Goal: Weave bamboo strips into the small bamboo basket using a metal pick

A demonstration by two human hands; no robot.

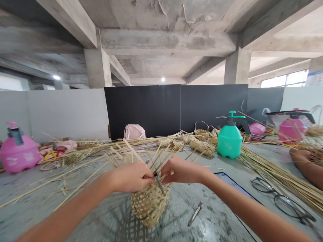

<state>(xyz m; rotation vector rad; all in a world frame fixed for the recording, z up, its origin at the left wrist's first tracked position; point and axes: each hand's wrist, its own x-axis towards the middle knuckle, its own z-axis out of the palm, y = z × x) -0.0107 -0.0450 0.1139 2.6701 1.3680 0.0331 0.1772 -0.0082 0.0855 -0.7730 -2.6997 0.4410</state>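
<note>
A small basket of woven bamboo strips [150, 208] stands on the table in front of me, with loose strip ends fanning up and outward from its rim. At the left of the rim is my left hand [130, 176], its fingers pinched on the basket's edge. My right hand [183, 170] is closed on a bamboo strip at the right side. Between the hands a metal hair clip [158, 183] grips the weave. The fingertips of both hands are partly hidden. Another metal clip [195, 213] lies on the table to the right of the basket.
To the right are a tablet [233, 185], eyeglasses [275, 195], a green spray bottle [229, 139] and long bamboo strips [272, 178]. Woven pieces [202, 146] lie behind. A pink spray bottle [19, 151] stands left. Another person's arm [306, 166] reaches in at the right.
</note>
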